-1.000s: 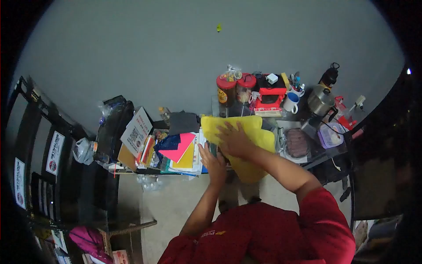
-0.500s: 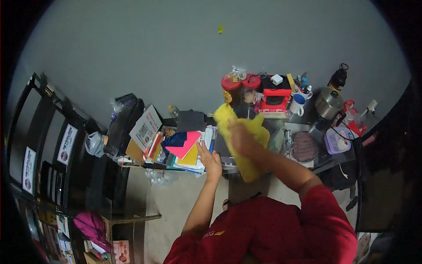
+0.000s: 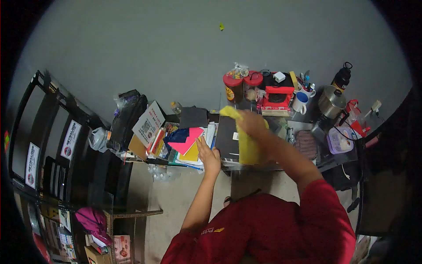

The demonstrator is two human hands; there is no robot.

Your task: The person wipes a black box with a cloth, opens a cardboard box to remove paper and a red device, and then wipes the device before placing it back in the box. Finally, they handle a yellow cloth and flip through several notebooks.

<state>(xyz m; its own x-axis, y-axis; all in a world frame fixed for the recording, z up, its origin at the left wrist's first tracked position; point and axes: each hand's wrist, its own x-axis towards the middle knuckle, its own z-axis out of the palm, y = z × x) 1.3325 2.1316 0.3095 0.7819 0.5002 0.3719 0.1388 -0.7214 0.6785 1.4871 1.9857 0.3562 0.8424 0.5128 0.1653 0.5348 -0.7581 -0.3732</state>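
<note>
My left hand (image 3: 209,157) rests with spread fingers on the right edge of a pile of papers, beside a pink sheet (image 3: 193,140) and a yellow sheet (image 3: 190,153). A dark blue item (image 3: 179,136) lies over the pink one. In my right hand (image 3: 255,126) is a yellow cloth (image 3: 249,147), which hangs down over the desk and partly covers a dark flat item (image 3: 227,136). The fingers of that hand are wrapped in the cloth's upper part.
Red-lidded jars (image 3: 233,88), a blue-and-white mug (image 3: 300,102), a steel pot (image 3: 332,101) and a black bottle (image 3: 341,78) stand along the back. A lidded plastic tub (image 3: 341,140) sits at the right. Black shelving (image 3: 26,110) is at the left.
The yellow cloth has shifted and folded differently, and more of the dark flat item shows. My right hand has moved slightly right; my left hand stays on the papers.
</note>
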